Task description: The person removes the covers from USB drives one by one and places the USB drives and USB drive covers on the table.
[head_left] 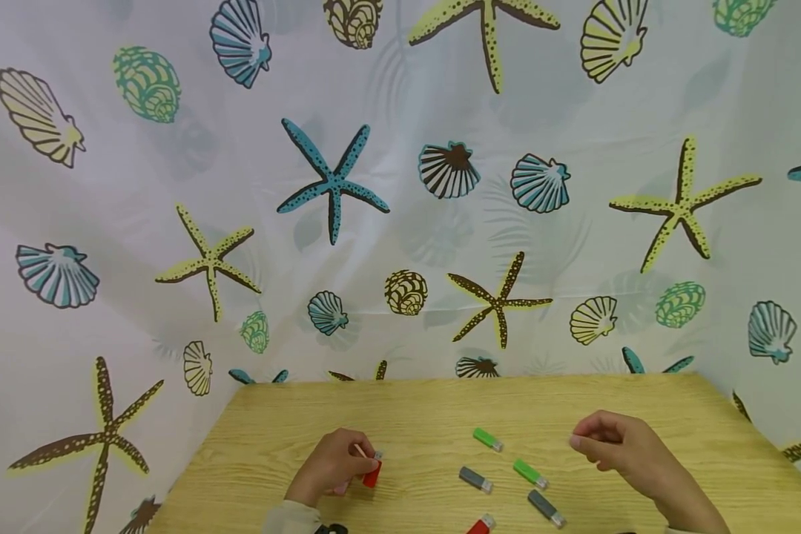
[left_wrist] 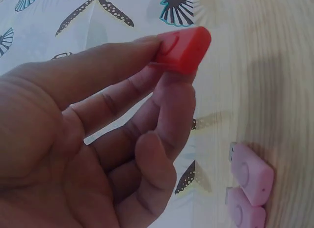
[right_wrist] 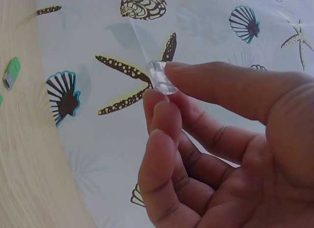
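My left hand [head_left: 337,463] pinches a red USB stick [head_left: 372,473] between thumb and fingers, its metal plug pointing away from me. In the left wrist view, the stick's red body [left_wrist: 189,51] is held above the tabletop, and two pink USB sticks [left_wrist: 252,174] lie close together below it. Off to the right, my right hand [head_left: 617,449] is raised over the table. Between its thumb and fingertips it pinches a small clear plastic cap [right_wrist: 161,78], plain in the right wrist view but too small to make out in the head view.
Between the hands lie two green USB sticks [head_left: 487,439], two grey USB sticks [head_left: 474,478] and another red USB stick [head_left: 482,525] at the frame's bottom edge. A curtain [head_left: 400,222] printed with shells and starfish surrounds the wooden table [head_left: 274,415] at the back and sides.
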`<move>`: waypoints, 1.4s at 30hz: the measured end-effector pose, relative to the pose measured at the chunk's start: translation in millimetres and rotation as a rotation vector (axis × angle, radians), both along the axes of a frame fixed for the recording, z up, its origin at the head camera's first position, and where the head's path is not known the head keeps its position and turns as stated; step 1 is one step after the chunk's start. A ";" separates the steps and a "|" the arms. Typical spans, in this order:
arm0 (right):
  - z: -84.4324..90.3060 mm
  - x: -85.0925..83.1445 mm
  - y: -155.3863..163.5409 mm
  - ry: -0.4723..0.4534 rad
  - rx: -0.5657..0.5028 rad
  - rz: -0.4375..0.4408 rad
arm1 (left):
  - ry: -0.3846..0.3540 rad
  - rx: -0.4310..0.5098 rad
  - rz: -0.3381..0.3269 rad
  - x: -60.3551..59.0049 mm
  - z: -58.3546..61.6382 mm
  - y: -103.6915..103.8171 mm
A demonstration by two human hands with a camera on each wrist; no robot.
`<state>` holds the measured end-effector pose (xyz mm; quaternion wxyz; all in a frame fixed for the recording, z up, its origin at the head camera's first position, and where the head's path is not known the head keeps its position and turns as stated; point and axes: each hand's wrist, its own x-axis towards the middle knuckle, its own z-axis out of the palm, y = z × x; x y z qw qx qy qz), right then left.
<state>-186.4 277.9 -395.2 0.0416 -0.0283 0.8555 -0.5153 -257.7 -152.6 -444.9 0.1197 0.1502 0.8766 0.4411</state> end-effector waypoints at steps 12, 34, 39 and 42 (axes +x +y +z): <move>-8.6 0.0 16.5 -0.037 0.078 -0.070 | -0.011 -0.111 0.131 -0.2 -4.4 -3.7; -36.0 -7.6 57.6 -0.175 0.121 -0.154 | 0.075 -0.241 0.154 -0.2 -11.6 -6.5; -50.2 -8.6 64.3 -0.207 0.131 -0.189 | 0.092 -0.246 0.161 -0.7 -14.9 -5.8; -57.5 -7.8 67.4 -0.196 0.186 -0.193 | 0.102 -0.246 0.167 -0.8 -16.9 -5.3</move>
